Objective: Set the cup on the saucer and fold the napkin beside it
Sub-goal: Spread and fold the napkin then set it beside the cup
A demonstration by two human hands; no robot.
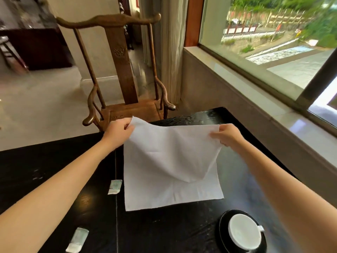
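Note:
A white cloth napkin [171, 167] lies unfolded on the black table [164, 230], its far edge lifted off the surface. My left hand [118, 129] pinches the napkin's far left corner and my right hand [228, 135] pinches its far right corner. The near edge still rests flat on the table. A white cup [243, 231] with its handle to the right sits upright on a black saucer [223, 229] at the lower right, partly hidden by my right forearm.
Two small pale packets lie on the table's left half, one [114, 187] beside the napkin, one [77, 240] near the front edge. A wooden armchair [120, 73] stands beyond the table's far edge. A window sill [255, 99] and wall run along the right.

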